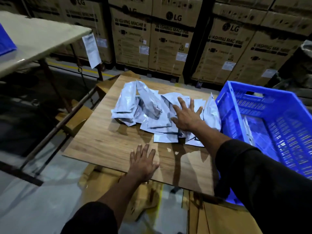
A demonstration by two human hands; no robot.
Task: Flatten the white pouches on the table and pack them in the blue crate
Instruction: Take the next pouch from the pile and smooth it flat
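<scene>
The right hand point(186, 118) is spreading flat-fingered over the white pouches point(148, 108) at frame centre, nearer the blue crate point(236, 105). The left hand point(143, 162) is resting flat-fingered on the table point(104, 141), lower centre.

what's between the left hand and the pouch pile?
Only bare wooden tabletop, in the head view. The left hand lies flat near the front edge, apart from the white pouches; the right hand is spread over the pile.

Stacked cardboard boxes point(170, 48) behind, grey floor point(33, 208) below.
</scene>
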